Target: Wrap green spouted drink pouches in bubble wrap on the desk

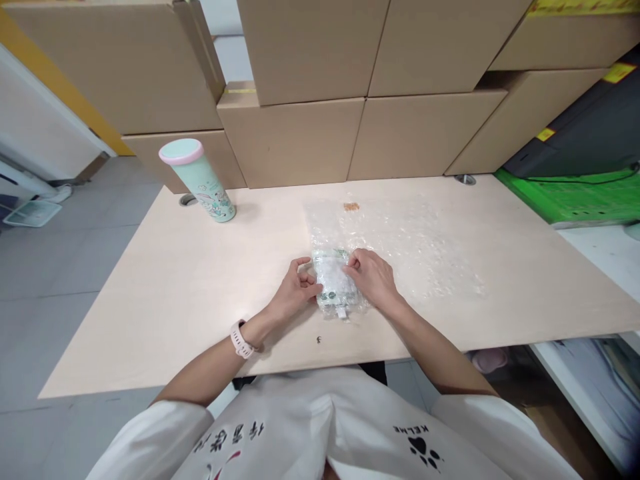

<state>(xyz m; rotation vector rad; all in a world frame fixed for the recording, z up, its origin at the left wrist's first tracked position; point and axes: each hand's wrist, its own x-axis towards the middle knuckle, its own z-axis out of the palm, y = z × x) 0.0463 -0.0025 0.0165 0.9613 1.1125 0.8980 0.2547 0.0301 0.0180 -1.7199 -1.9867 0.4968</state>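
Note:
A white-and-green packet (334, 275) lies near the middle of the table, with clear bubble wrap (400, 243) around it and spread beyond it. My left hand (295, 285) holds the packet's left edge, thumb against its side and the other fingers bent. At the packet's upper right, my right hand (371, 273) is closed in a pinch on the bubble wrap. Its fingertips rest over the packet. A small white tab sticks out at the packet's lower edge. Wrap layers blur the packet's print.
A mint-green tumbler (203, 183) with a pink rim stands at the back left. Stacked cardboard boxes (300, 143) wall off the table's far edge. On the right are a green crate (575, 200) and a dark case (575, 127). A tiny dark bit (319, 340) lies near the front edge.

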